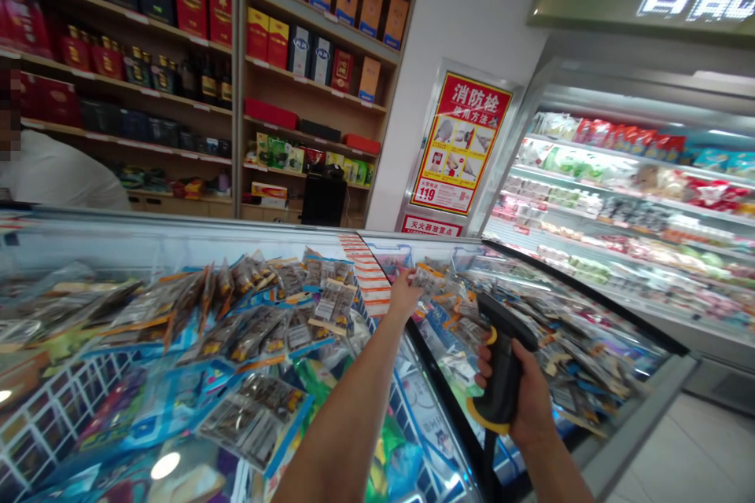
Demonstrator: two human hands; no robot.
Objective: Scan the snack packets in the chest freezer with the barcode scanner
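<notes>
- The left hand (406,291) reaches across the chest freezer (265,230) to its far edge, beside packets (469,332); its fingers are partly bent, but I cannot tell whether they grip one.
- The right hand (529,385) wraps its fingers round the handle of a black-and-yellow scanner (500,381) above the right section, seemingly so the trigger stays within finger reach.
- The scanner's head tilts toward the far edge, likely to face the packets there.
- In the left section, a wire basket (62,401) probably keeps stacked packets from sliding together.
</notes>
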